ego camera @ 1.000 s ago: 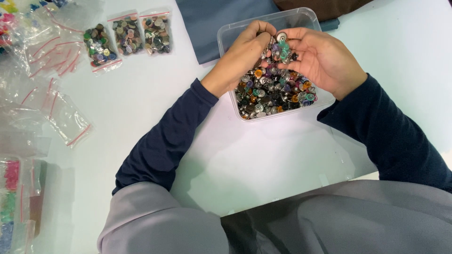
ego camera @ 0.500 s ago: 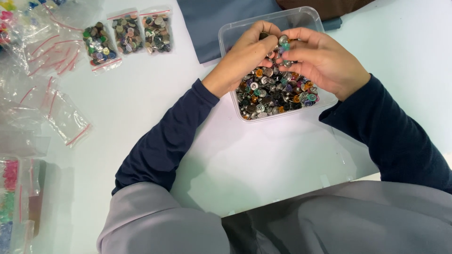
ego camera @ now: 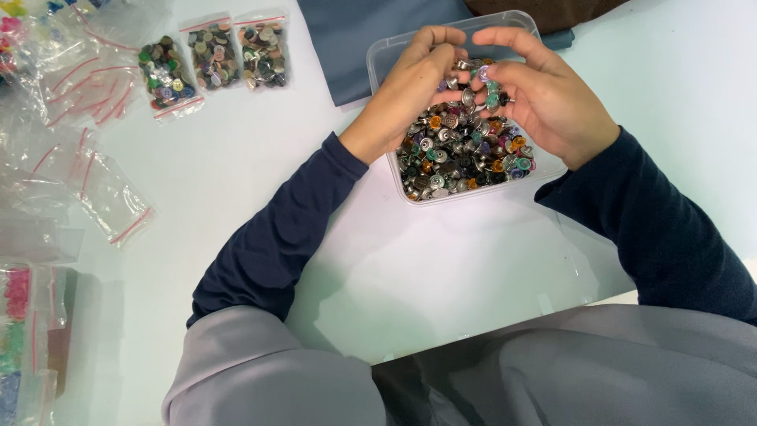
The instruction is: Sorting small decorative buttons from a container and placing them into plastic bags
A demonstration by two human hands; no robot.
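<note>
Buttons point(ego camera: 461, 154) fill the clear tub point(ego camera: 394, 47) on the tabletop point(ego camera: 441, 268). I'm sorting: my left hand point(ego camera: 410, 87) and right hand point(ego camera: 544, 95) each pinch some above it; next needs careful separating.

- A big white table point(ego camera: 236, 181) fills most of the view.
- Three small clear bags full of buttons point(ego camera: 213, 57) lie in a row near the table's far edge.
- Empty clear bags with red strips point(ego camera: 87, 79) lie left of the full bags.
- A blue-grey cloth point(ego camera: 355, 39) lies right of the full bags.
- A clear bag of pink and green bits point(ego camera: 17, 315) sits at the table's left edge.
</note>
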